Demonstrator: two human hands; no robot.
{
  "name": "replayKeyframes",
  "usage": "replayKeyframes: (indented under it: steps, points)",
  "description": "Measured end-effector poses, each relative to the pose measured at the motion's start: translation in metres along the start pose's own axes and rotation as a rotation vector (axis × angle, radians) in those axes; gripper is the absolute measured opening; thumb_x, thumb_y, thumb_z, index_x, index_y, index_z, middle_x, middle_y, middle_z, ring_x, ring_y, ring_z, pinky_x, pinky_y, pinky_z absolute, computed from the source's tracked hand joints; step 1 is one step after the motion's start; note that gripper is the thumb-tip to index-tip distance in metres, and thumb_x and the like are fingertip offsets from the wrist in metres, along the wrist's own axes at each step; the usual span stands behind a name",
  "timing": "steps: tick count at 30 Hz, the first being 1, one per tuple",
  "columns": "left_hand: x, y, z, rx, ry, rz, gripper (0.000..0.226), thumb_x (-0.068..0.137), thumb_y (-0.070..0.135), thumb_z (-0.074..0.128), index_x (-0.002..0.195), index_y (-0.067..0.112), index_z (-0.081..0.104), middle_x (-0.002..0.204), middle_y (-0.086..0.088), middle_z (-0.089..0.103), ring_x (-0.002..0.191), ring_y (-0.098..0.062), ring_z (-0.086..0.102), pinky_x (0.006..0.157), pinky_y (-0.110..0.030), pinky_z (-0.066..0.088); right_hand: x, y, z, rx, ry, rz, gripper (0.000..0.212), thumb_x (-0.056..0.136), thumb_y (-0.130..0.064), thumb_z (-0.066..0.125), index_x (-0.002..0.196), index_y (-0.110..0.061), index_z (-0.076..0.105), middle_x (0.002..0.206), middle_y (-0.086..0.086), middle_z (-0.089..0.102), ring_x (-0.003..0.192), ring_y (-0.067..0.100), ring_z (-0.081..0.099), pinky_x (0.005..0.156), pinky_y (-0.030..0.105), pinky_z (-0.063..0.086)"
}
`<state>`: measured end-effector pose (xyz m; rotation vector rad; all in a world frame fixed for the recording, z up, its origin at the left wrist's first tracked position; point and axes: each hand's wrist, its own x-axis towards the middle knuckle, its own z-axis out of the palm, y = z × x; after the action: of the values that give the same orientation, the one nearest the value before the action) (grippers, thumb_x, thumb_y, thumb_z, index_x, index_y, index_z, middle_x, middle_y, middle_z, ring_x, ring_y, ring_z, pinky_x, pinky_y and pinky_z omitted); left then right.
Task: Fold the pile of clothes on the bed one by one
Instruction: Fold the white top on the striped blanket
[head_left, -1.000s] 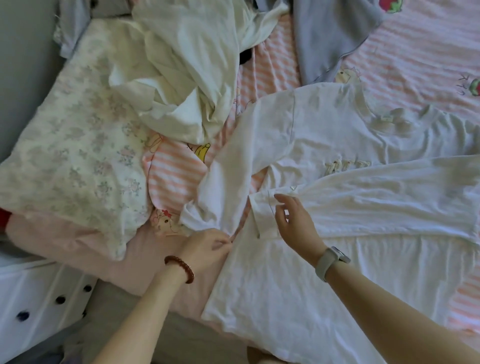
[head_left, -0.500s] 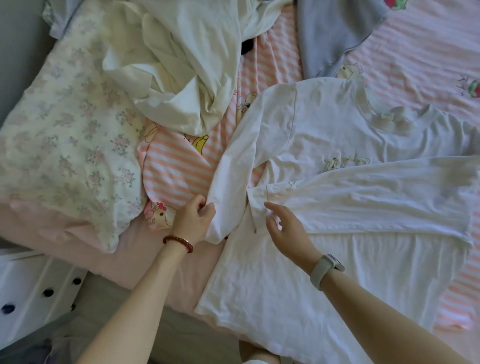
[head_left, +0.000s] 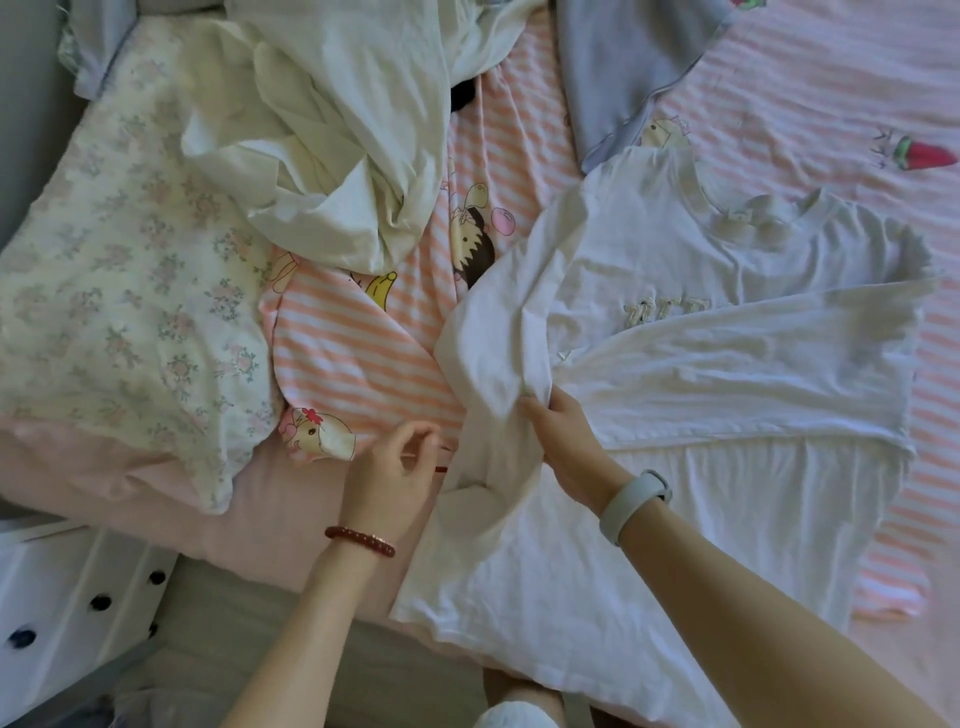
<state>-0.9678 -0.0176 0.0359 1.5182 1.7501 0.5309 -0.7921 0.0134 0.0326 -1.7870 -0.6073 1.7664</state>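
Observation:
A white long-sleeved shirt (head_left: 727, 364) lies spread on the pink striped bed sheet (head_left: 353, 364), collar toward the far side. One sleeve is folded flat across its chest. The other sleeve (head_left: 498, 332) is bunched and raised along the shirt's left side. My right hand (head_left: 566, 447), with a pale wristband, grips this sleeve's fabric near its lower end. My left hand (head_left: 395, 467), with a red bead bracelet, hovers just left of the sleeve, its fingers loosely curled and holding nothing. A crumpled cream pile of clothes (head_left: 337, 130) sits at the far left-centre.
A floral pillow (head_left: 130, 291) lies at the left. A pale lilac garment (head_left: 623, 67) lies at the far side above the shirt. A white drawer unit with dark knobs (head_left: 52, 597) stands beside the bed's near edge at the lower left.
My left hand has let go of the sleeve and drawn slightly left. My right hand has moved off the folded cuff and taken hold of the left sleeve, lifting it toward the shirt's body.

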Motion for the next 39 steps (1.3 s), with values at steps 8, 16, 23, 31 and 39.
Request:
replayKeyframes:
  steps: [8,16,23,31,39]
  points:
    - [0.126,0.071,0.047,0.623,-0.51,0.582,0.054,0.093,0.017,0.045,0.143,0.033,0.031,0.155,0.006,0.016,0.143,-0.025,0.005,0.114,-0.047,0.016,-0.02,0.006,-0.032,-0.037,-0.159,-0.025,0.035,0.09,0.001,0.045,0.116,-0.019,0.052,0.112,0.007,0.063,0.102,0.022,0.062,0.089,0.037,0.052]
    - [0.16,0.117,0.094,0.88,-0.753,0.806,0.028,0.092,0.019,0.044,0.11,0.028,0.063,0.144,0.018,0.037,0.144,-0.015,-0.001,0.115,-0.043,0.001,-0.04,0.019,-0.09,-0.233,-0.063,0.048,0.028,0.085,-0.002,0.049,0.11,-0.005,0.06,0.103,0.012,0.065,0.094,0.025,0.063,0.083,0.036,0.052]
    - [0.169,0.163,0.098,0.809,-0.617,0.867,0.064,0.077,0.044,0.021,0.101,0.011,0.071,0.104,-0.002,0.066,0.119,-0.023,0.046,0.106,-0.035,0.018,-0.072,0.067,-0.161,-0.637,0.251,0.126,0.015,0.079,-0.012,0.045,0.066,-0.016,0.039,0.068,0.002,0.048,0.066,0.022,0.045,0.054,0.031,0.029]
    - [0.17,0.204,0.124,0.741,-0.304,0.777,0.051,0.07,0.04,0.037,0.085,0.009,0.073,0.09,-0.006,0.07,0.107,-0.028,0.048,0.098,-0.034,0.022,-0.101,0.098,-0.228,-0.492,0.729,0.13,0.025,0.086,-0.019,0.042,0.062,-0.014,0.039,0.059,0.002,0.045,0.063,0.024,0.044,0.053,0.031,0.028]
    - [0.174,0.211,0.164,0.798,-0.197,0.742,0.045,0.083,0.032,0.037,0.088,0.002,0.071,0.089,-0.022,0.067,0.102,-0.035,0.053,0.105,-0.042,0.023,-0.105,0.128,-0.278,-0.28,0.81,0.111,0.017,0.092,-0.031,0.05,0.083,-0.018,0.058,0.078,0.0,0.06,0.082,0.024,0.056,0.068,0.035,0.042]
